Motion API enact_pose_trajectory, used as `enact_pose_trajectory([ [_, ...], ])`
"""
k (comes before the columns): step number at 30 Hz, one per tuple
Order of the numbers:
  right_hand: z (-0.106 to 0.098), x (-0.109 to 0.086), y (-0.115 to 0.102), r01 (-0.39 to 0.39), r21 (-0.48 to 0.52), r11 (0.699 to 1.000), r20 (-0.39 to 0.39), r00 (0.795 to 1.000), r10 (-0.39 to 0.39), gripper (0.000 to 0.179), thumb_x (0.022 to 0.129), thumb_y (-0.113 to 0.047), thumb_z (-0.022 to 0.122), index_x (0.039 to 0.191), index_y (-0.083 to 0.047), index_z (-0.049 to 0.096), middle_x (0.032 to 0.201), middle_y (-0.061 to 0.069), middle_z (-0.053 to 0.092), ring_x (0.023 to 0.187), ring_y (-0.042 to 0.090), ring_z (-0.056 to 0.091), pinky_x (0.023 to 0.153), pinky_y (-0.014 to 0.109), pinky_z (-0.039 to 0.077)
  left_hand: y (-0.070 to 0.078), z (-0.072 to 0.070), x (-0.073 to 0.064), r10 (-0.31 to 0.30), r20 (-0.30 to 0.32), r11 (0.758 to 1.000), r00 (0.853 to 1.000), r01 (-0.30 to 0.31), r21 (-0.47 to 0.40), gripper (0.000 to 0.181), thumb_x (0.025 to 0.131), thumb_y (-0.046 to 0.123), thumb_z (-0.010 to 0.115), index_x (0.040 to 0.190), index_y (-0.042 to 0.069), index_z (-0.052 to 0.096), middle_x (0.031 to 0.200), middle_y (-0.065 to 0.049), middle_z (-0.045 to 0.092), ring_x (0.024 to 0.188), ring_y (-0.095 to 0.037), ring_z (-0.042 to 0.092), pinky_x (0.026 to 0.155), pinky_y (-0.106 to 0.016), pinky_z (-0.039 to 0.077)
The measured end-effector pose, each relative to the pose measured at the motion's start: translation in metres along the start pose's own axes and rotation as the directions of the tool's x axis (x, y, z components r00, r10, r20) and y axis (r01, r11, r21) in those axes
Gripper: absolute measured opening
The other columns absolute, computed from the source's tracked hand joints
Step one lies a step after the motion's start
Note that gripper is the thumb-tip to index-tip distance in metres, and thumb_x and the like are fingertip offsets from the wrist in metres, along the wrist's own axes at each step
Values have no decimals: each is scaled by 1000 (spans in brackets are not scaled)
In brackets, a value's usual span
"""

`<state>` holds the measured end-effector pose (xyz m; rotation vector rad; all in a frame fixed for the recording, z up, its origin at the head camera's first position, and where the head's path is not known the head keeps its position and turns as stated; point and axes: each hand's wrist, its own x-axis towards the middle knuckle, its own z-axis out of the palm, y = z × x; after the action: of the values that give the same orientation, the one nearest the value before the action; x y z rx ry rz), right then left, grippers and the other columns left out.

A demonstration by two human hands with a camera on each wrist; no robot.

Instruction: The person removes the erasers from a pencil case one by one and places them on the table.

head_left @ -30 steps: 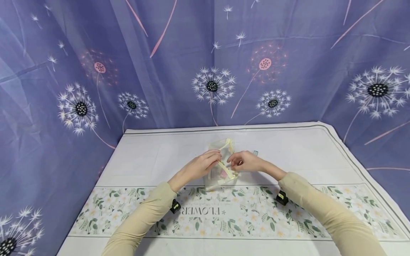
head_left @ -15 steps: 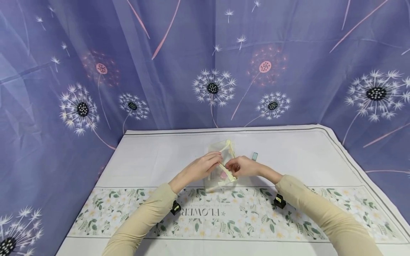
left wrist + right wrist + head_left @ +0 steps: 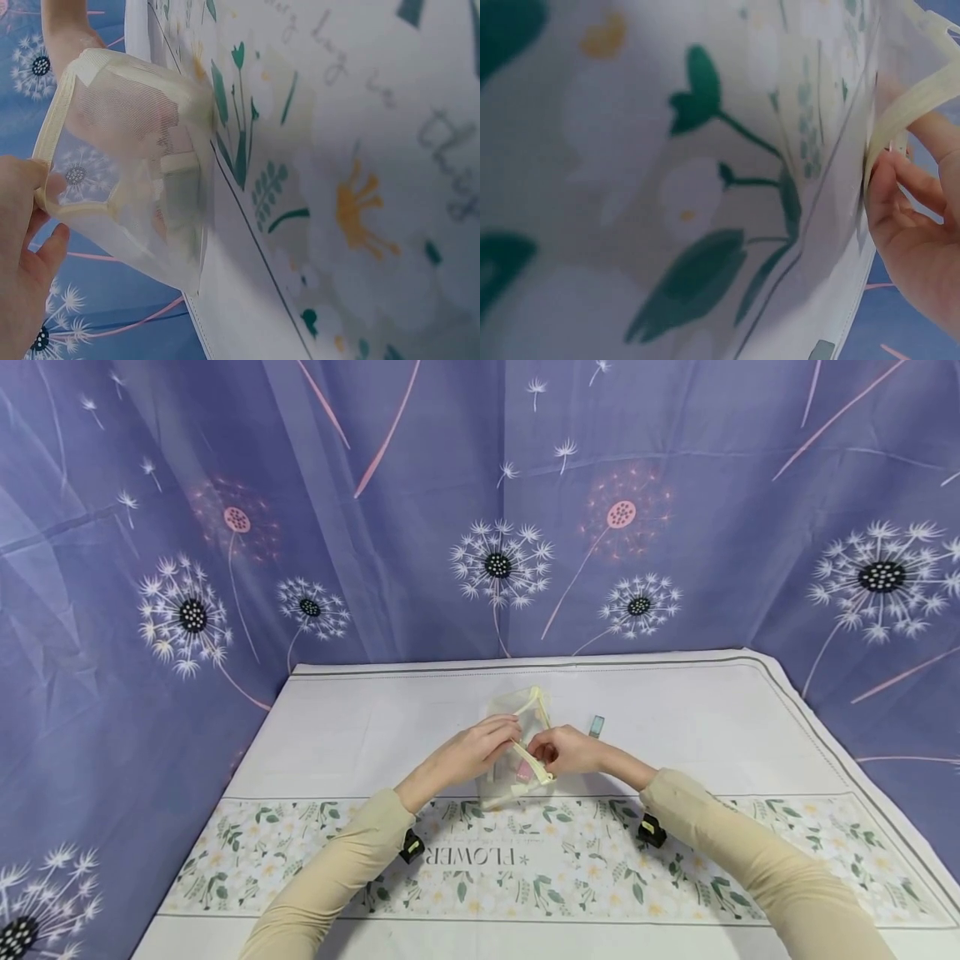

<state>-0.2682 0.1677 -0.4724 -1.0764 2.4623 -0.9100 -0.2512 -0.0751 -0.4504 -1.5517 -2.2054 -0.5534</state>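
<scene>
A see-through mesh pouch (image 3: pixel 501 789) with pale yellow trim stands upright on the table, its mouth spread wide. My left hand (image 3: pixel 480 750) pinches the trim at the mouth, thumb and finger on the edge in the left wrist view. My right hand (image 3: pixel 573 750) reaches into the mouth from the other side with curled fingers. In the right wrist view its fingertips (image 3: pixel 885 176) lie beside the yellow trim; whether they pinch something is unclear. Inside the pouch are a small pink block (image 3: pixel 523 771) and a pale greenish block (image 3: pixel 180 187), blurred through the mesh.
A small blue-green block (image 3: pixel 596 727) lies on the table behind my right hand. The white tablecloth (image 3: pixel 360 718) has a flower-printed band (image 3: pixel 300 852) across it. A purple dandelion curtain (image 3: pixel 390 568) borders the table at the back and sides.
My right hand has lowered slightly and moved further into the pouch mouth, then stayed there. The left hand keeps its grip on the trim.
</scene>
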Motion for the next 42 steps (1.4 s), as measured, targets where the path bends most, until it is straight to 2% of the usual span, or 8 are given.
enact_pose_trajectory([
  [9,3,1,0,27,-24,999,-36,999,-27,19,77,3,68,91,-10,67,79,1,65,68,4,57,60,18,52,0,2,-1,-5,12,1000,1000,5,2,13,94,-1,59,105,3,63,115,-12,65,122,-31,58,114,-20,39],
  [16,2,0,0,55,-44,998,-29,998,-57,27,78,3,68,103,-9,69,81,3,65,68,3,55,59,17,51,0,2,-1,-20,16,1000,1000,20,10,14,93,0,60,106,3,64,117,-12,65,123,-30,57,113,-21,40],
  [21,1,1,2,80,-50,996,-9,997,-80,23,77,3,68,95,-11,70,79,2,65,67,3,54,59,17,51,0,1,0,-11,6,998,1000,11,55,14,93,1,61,106,3,64,119,-13,65,123,-28,58,112,-23,41],
  [28,-1,0,3,94,-29,995,19,995,-93,19,79,1,69,90,-14,69,76,-1,66,68,3,58,60,18,53,0,0,-1,0,-8,999,1000,0,44,14,92,0,62,105,2,64,116,-14,66,122,-29,58,112,-23,42],
  [38,-3,-6,7,84,10,996,-17,996,-84,16,82,-2,71,92,-14,71,78,-2,67,70,3,60,61,19,55,2,1,0,-34,23,999,999,33,42,13,93,1,60,105,2,65,117,-13,66,123,-28,57,112,-24,42],
  [42,-5,-8,8,54,30,998,-31,998,-54,15,81,-6,73,93,-15,71,79,-3,68,70,4,61,61,20,56,2,1,0,-34,24,999,999,33,41,13,93,1,60,105,3,65,118,-12,66,124,-28,57,112,-24,42],
])
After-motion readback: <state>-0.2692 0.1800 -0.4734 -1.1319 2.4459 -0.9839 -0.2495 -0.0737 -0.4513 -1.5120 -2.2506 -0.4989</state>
